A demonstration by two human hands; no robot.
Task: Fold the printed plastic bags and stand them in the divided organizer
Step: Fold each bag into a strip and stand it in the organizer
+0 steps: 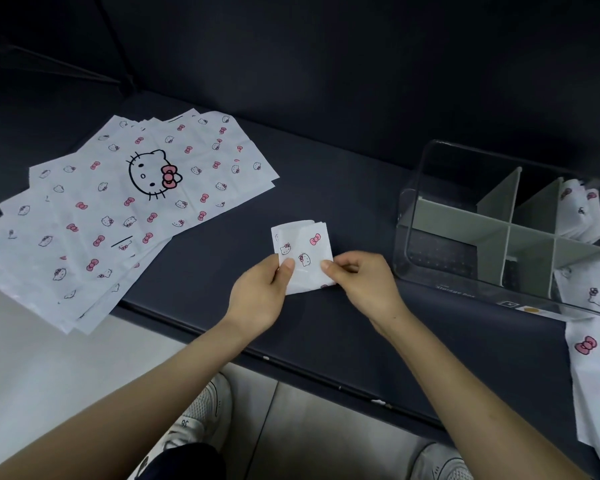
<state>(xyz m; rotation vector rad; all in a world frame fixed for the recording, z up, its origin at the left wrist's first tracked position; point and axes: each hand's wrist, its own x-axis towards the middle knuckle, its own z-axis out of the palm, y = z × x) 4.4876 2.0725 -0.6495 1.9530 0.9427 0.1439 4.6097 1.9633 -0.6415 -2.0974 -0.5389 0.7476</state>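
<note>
Over the dark surface point(343, 188), left hand point(257, 296) and right hand point(361, 285) pinch the folded bag point(302, 244), fingers point(287, 268) curled.

Folded bag point(303, 254): thin plastic film, printed, soft sheen, sharply creased at the folds, slightly translucent where layers overlap.
Stack of flat bags point(118, 209): same printed film, smooth, low gloss, faint fold lines across the sheets.
Organizer point(437, 258): clear rigid plastic, glossy, with bright reflections along the rim and rounded corners.
Dividers point(499, 195): opaque plastic, matt, smooth.
Counter point(326, 174): dark matt covering, smooth; material cannot be told. The front edge shows small pale chips.
Floor point(309, 438): smooth tile, dull sheen, one joint line visible.
Shoes point(201, 410): mesh cloth upper, matt.
</note>
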